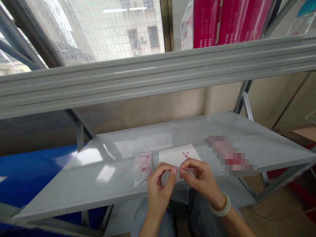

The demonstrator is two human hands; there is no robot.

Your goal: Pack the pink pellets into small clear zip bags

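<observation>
Head view: left hand [159, 182] and right hand [201, 176], thumbs and fingers pinched together on top edge of clear, thin plastic bag [180, 193] at front edge of glossy grey-white table [81, 184]. Work looks part-way: clear zip-top plastic bag [143, 168], left, already holds pinkish-red bits; few small pinkish-red pieces [186, 156] lie loose, unbagged, on flat white paper sheet [170, 155]. Held bag's contents: can't tell.

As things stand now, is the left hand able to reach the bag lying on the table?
Probably yes: the bag lies close beside the left hand, with nothing visible between. However, that hand pinches clear plastic and may need to let go first.
</observation>
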